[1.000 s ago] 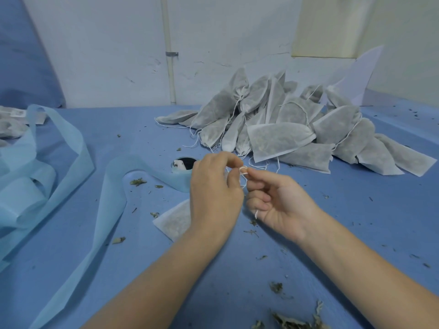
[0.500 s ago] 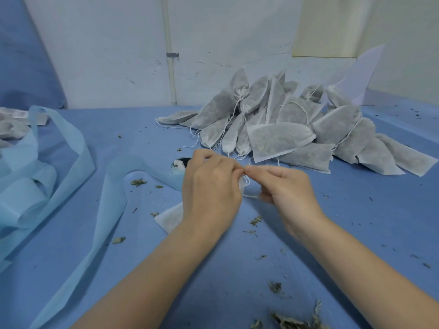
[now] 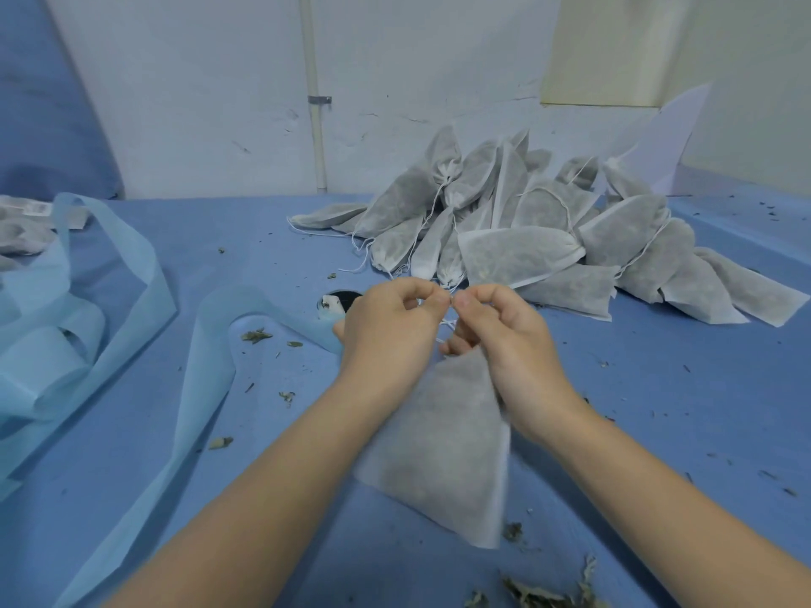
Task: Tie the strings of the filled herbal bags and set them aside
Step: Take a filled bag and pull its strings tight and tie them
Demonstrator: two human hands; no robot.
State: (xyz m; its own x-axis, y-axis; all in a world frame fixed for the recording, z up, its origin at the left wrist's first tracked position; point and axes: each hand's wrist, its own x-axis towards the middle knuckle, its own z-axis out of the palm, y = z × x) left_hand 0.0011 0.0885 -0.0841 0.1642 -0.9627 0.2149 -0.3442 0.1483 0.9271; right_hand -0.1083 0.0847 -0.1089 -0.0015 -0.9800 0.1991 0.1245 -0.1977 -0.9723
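A heap of filled herbal bags lies at the back of the blue tabletop, against the white wall, with loose white strings trailing from several of them. A long light-blue fabric strip curls across the left side, its near end running just behind the left hand. A dark round hole shows in the tabletop just beyond that hand. Dried herb scraps lie scattered near the front edge.

Between the forearms hangs a single filled bag, its neck up at the fingers and its body blurred, bottom corner near the tabletop. The left hand and right hand meet fingertip to fingertip above it, both curled tight, each pinching the thin white string at the bag's neck.
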